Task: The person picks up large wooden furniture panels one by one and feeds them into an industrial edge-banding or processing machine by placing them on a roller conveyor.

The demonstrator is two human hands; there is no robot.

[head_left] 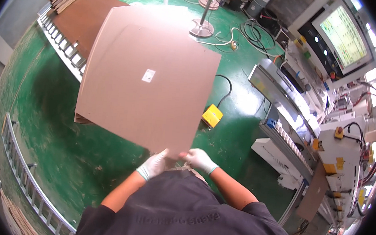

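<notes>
- Board (153,101): large, flat, pinkish brown and four-sided, broad face up, its near edge toward the person. The face looks smooth, with a faint dark streak near the far left.
- Label (148,75): small, white, stuck near the middle of the face and slightly tilted.
- Lower layer (82,120): brown, showing just under the board's near left corner.
- Small red thing (183,154): at the near edge, mostly hidden, kind unclear.

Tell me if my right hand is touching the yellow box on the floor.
Apart: the head view shows green floor between your right hand and the yellow box.
</notes>
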